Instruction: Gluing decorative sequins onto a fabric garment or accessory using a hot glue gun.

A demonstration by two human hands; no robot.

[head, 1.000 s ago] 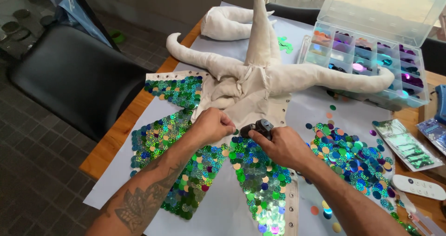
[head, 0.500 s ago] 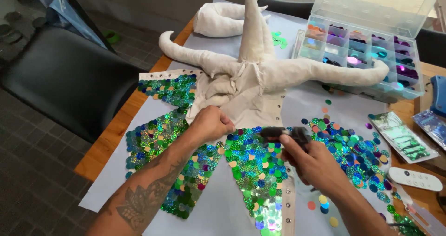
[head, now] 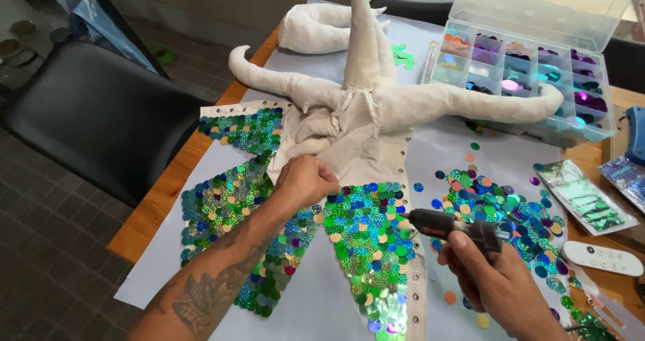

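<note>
A cream stuffed fabric shape (head: 363,106) with long tentacle-like arms lies on the table. Cloth panels covered in green and blue sequins (head: 366,247) fan out below it. My left hand (head: 306,180) is closed, pressing on the lower edge of the cream fabric where it meets the sequin panels. My right hand (head: 487,277) holds a black glue gun (head: 447,225), its nozzle pointing left toward the edge of the middle sequin panel.
A clear compartment box of sequins (head: 524,79) stands open at the back right. Loose sequins (head: 497,203) lie at the right. Sequin packets (head: 581,196) and a white remote (head: 601,257) sit at the right edge. A black chair (head: 94,112) stands left of the table.
My right hand has drawn the glue gun away from the fabric's centre, right and down. The left hand has stayed on the fabric.
</note>
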